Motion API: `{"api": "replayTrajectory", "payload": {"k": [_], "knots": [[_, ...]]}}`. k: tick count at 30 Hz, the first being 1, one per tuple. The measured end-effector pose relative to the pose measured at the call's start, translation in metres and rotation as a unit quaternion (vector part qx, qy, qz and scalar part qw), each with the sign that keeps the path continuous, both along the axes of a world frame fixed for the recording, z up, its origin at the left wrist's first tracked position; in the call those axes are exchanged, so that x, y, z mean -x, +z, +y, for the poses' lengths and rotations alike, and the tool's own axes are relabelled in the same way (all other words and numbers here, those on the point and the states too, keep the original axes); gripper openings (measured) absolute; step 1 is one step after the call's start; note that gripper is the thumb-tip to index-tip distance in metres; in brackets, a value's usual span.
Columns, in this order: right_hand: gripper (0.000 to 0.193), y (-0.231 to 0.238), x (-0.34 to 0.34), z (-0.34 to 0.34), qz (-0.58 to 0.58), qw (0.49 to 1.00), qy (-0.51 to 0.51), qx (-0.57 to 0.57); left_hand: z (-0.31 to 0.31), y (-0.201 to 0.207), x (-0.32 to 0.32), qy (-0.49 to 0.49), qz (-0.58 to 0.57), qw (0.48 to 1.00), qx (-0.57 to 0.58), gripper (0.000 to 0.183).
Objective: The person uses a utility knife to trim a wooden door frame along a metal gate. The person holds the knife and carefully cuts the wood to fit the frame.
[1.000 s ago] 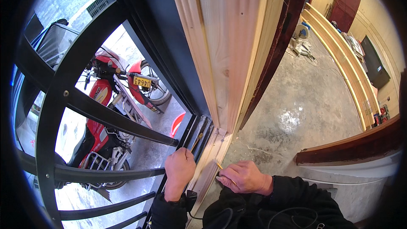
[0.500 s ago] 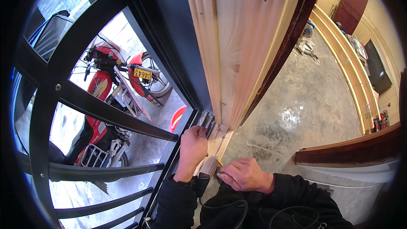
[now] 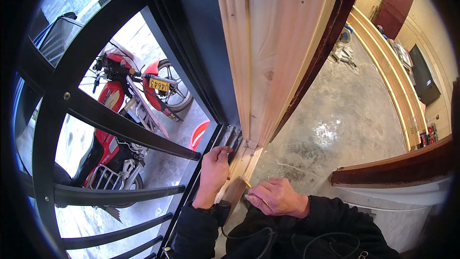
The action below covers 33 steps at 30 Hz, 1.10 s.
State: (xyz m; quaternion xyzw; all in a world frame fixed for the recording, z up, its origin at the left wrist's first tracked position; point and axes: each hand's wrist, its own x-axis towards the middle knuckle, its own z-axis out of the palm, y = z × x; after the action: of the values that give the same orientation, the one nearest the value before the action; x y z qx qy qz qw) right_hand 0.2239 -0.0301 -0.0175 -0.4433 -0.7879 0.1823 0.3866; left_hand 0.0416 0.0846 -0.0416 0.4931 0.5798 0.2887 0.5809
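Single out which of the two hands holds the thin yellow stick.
The right hand: the thin yellow stick juts from its grip. The left hand, closer to the black grille bars, shows no such stick.

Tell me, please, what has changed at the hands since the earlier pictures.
The left hand has moved forward, closer to the foot of the wooden post. The slim stick seen beyond it earlier no longer shows; whether it was let go cannot be told. The right hand stayed about where it was, gripping the thin yellow stick.
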Motion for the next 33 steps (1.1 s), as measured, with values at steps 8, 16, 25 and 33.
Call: {"api": "replayTrajectory", "payload": {"k": [8, 16, 25, 33], "knots": [[0.02, -0.002, 0.002, -0.003, -0.004, 1.0, -0.008, -0.001, -0.002, 0.006, 0.0, 0.016, -0.057, 0.998, 0.004, 0.029], [0.019, -0.003, 0.006, -0.003, -0.009, 1.0, -0.006, 0.003, -0.008, 0.015, 0.013, -0.001, -0.04, 0.999, 0.012, 0.029], [0.016, -0.006, 0.009, -0.003, -0.028, 1.0, 0.004, -0.013, -0.044, 0.04, 0.01, -0.24, 0.262, 0.91, -0.212, 0.023], [0.016, -0.002, 0.009, -0.002, -0.019, 1.0, 0.0, -0.003, -0.024, 0.043, 0.034, -0.104, 0.262, 0.941, -0.186, 0.024]]}}
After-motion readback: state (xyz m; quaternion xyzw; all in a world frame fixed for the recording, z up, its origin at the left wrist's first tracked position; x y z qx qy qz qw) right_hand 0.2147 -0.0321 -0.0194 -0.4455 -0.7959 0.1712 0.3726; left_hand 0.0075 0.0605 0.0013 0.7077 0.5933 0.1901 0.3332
